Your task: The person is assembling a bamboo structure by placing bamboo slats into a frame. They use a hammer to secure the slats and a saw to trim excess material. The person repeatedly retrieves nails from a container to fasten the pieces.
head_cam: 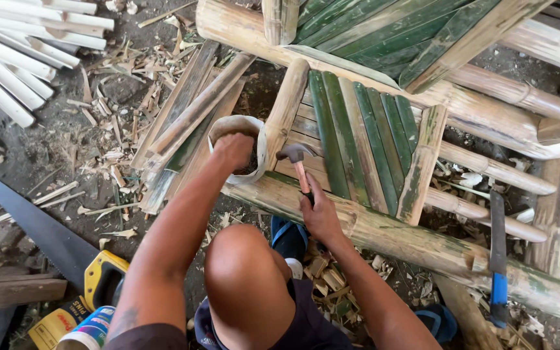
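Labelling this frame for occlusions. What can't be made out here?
- Head view: contents of the bowl, covered by the left hand reaching in.
- Hammer handle end, wrapped by the right hand.
- Handsaw handle, partly behind the left arm.
- Bamboo frame, cut off by the right edge.

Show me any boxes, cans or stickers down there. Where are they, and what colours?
Flat package: bottom left, by the saw handle; yellow with a red patch.
Round can: bottom left, beside the package and near the left arm; white top rim, blue and red label.
No signs or screens in view.
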